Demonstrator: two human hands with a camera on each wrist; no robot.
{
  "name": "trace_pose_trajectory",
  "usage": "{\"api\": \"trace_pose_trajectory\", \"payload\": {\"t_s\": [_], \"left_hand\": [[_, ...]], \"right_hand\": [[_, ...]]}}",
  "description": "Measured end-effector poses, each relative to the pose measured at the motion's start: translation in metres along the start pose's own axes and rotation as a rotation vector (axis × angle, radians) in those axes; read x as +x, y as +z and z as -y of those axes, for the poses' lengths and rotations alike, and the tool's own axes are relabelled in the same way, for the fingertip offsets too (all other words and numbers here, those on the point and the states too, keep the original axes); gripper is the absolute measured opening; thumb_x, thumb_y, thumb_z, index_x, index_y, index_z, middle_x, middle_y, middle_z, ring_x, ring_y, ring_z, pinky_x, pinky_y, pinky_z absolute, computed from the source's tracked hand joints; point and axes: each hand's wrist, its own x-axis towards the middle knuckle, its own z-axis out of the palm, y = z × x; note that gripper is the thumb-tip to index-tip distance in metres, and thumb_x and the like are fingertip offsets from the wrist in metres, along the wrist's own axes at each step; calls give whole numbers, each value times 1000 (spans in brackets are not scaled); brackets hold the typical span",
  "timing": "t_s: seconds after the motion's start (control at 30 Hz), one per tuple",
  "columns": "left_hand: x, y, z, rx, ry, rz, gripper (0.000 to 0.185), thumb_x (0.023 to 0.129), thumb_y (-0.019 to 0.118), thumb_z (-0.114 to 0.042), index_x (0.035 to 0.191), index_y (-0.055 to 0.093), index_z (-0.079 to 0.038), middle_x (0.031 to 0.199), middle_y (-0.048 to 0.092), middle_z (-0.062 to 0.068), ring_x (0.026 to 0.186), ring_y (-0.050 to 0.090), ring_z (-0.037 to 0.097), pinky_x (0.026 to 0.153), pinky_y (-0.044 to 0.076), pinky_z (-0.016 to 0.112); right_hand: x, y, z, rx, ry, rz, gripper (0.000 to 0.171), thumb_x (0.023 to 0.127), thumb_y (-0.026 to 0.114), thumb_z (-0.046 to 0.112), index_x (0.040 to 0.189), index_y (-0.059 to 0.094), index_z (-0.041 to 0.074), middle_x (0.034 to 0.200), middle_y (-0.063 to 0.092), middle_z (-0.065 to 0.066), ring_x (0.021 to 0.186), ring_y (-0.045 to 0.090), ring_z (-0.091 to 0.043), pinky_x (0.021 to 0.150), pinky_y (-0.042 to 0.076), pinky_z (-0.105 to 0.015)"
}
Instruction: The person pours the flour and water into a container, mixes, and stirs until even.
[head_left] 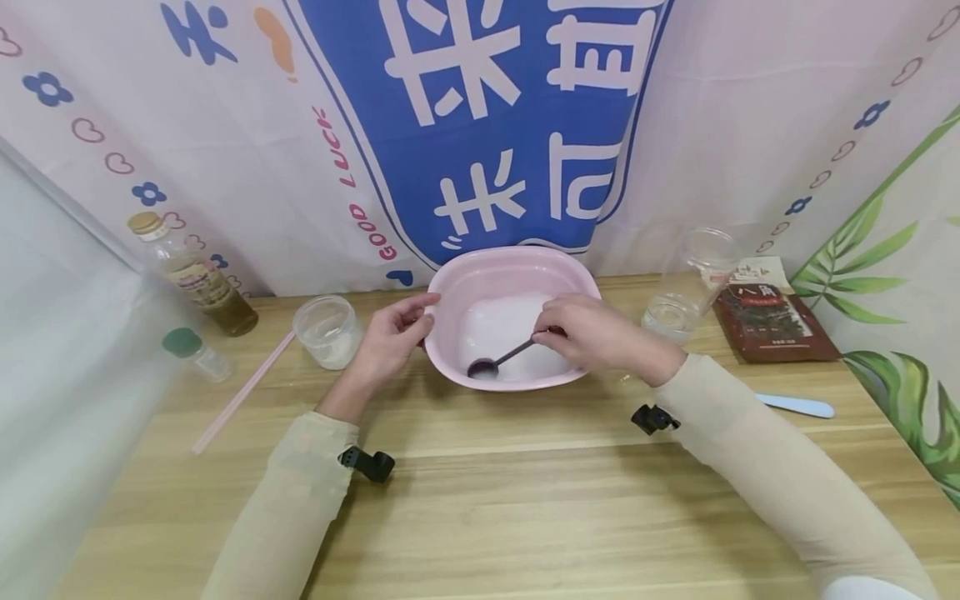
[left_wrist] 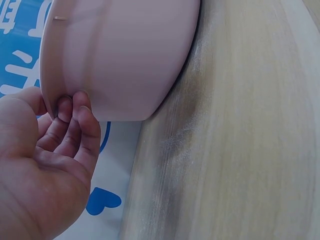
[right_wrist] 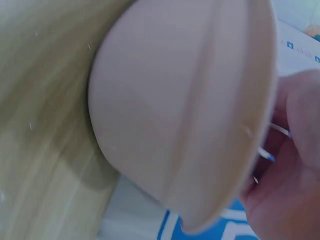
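A pink plastic basin [head_left: 437, 350] stands on the wooden table with white powder [head_left: 498, 321] spread over its bottom. My left hand [head_left: 390, 337] pinches its left rim, the thumb over the top and the fingers curled beneath, as the left wrist view shows. Over the basin's right side, my right hand [head_left: 588, 333] holds a dark long-handled spoon [head_left: 483, 367] by its handle. The spoon's bowl is down inside the basin, near the front left wall. In the right wrist view the basin's outer wall [right_wrist: 150, 95] hides the spoon and most of the fingers.
Left of the basin are a clear tub of white powder [head_left: 330, 337], a pink stick [head_left: 243, 394], an oil bottle [head_left: 202, 279] and a green-capped shaker [head_left: 197, 354]. To its right stand clear plastic cups [head_left: 675, 312], a brown packet [head_left: 772, 321] and a light-blue handle [head_left: 798, 406].
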Motion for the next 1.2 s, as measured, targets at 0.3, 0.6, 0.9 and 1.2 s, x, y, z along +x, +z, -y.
{"api": "trace_pose_trajectory", "payload": {"t_s": [0.3,0.6,0.9,1.2], "left_hand": [[1,2,0,-3,7,3,43,107,59,-7,148,60,4,111,68,26,81,68,6,74,62,18],[2,2,-2,15,1,4,43,107,59,-7,148,61,3,111,69,29,79,68,6,73,61,19],[3,2,-3,27,-1,8,43,107,59,-9,149,61,2,113,69,29,79,68,7,72,61,19],[0,1,0,52,-8,-10,43,107,59,-10,149,62,1,112,70,26,81,67,7,74,61,19]], "right_hand": [[24,7,11,-110,166,-129,17,103,71,16,95,81,6,85,76,-4,82,67,-23,81,58,-41],[26,3,-1,-208,309,-187,26,102,68,14,78,74,5,75,70,-8,72,64,-28,73,58,-45],[3,-14,-15,-246,378,-171,22,99,68,13,81,74,3,77,70,-12,72,64,-31,64,55,-46],[-15,-17,-27,-221,306,-287,16,98,71,8,102,81,-3,85,73,-14,75,67,-33,67,56,-48]]}}
